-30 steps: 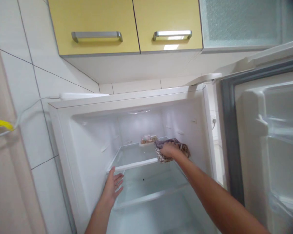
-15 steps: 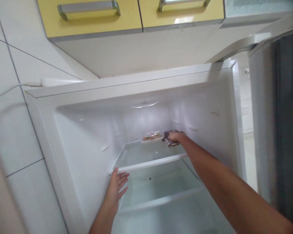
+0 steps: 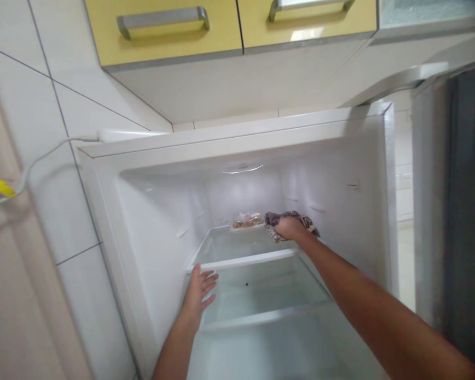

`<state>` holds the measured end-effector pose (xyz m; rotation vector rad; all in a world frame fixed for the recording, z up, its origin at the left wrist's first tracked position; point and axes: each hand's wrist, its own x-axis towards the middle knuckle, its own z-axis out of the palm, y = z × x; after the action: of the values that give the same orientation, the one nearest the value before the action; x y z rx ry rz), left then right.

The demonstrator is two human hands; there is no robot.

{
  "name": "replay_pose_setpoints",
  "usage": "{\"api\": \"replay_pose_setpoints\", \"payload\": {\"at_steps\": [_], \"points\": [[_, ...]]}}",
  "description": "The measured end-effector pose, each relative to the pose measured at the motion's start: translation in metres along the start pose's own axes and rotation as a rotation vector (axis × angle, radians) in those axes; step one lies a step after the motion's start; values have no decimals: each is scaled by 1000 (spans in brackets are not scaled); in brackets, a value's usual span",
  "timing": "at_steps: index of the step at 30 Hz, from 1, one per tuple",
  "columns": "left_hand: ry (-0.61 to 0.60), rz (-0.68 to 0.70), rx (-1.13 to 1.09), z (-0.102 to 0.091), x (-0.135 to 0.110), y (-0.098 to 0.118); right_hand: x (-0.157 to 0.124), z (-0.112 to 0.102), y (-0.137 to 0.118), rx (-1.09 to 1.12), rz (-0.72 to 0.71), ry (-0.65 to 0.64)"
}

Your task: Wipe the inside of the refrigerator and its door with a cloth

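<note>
Inside the open fridge, my right hand [image 3: 291, 228] is closed around a patterned brown-and-white cloth [image 3: 274, 217] at the right side of the upper glass shelf [image 3: 233, 245]. Bunched fabric sticks out on both sides of the fist. My left hand [image 3: 200, 290] is at the shelf's front left corner, fingers spread, with the thumb at the white front edge; whether it bears on the edge is hard to tell. Just left of the cloth, at the back of the shelf, lies a clear-wrapped food tray [image 3: 247, 221].
A lower shelf [image 3: 261, 318] lies beneath. The fridge door [image 3: 451, 211] stands open on the right. Yellow cabinets [image 3: 166, 37] with metal handles hang above. A white cable [image 3: 47, 153] runs along the tiled wall at left.
The view has shifted a little, so the fridge appears farther right. My right hand and the cloth have come slightly forward on the shelf. My left hand stays at the shelf corner.
</note>
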<state>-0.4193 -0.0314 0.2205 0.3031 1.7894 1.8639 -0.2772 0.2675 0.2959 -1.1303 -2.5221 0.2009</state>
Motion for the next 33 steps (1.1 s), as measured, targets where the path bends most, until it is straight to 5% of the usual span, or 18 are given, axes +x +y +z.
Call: {"api": "replay_pose_setpoints", "payload": {"at_steps": [6,11,16,19,22,26,30,33], "points": [[-3,83,1,6,-15,-7,-72,-10,-30,29,80,77],[61,306,108,13,-43,-25,-108,-9,-100,113,-46,52],[217,662,302,25,-79,-13,-113,-4,-180,263,-313,-57],[407,802,471,33,-99,11,-98,-8,-197,367,-455,-85],[404,878,633,45,-107,39,-80,-13,-173,437,-486,-11],[276,873,890,66,-90,73,-74,-12,-92,418,-323,157],[189,672,968,81,-53,87,-91,2,-12,321,-123,312],[125,553,928,81,-35,81,-107,18,16,262,-126,402]]}}
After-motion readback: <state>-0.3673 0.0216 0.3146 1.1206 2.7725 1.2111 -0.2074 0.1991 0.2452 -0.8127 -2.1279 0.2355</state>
